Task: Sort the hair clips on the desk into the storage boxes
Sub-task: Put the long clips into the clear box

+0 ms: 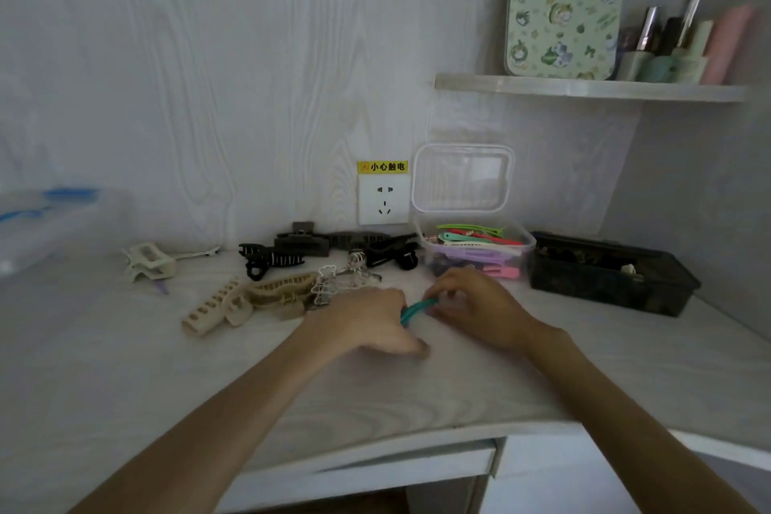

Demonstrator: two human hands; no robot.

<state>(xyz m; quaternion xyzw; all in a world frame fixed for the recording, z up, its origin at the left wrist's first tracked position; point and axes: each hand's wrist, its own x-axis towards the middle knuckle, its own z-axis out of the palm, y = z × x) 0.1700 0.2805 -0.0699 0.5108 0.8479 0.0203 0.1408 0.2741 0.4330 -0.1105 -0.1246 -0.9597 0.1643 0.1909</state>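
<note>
Both hands meet on 1 slim teal plastic hair clip (414, 309), just in front of the clear plastic storage box (526, 243) of coloured clips. The left hand (367, 323) curls round its near end; the right hand (473, 305) pinches the far end. A slip in a handover could drop the clip, and a hasty lift could catch the box's front wall. Left of the box, heaped beige and black claw clips (275, 259) crowd the route; right of it sits a dark tinted storage box (605, 288). The white desk (417, 396) is open in front.

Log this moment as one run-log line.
left hand: grips teal clip | right hand: pinches same clip | clear box: open, holds coloured clips | dark box: open | claw clips: unsorted on desk
</note>
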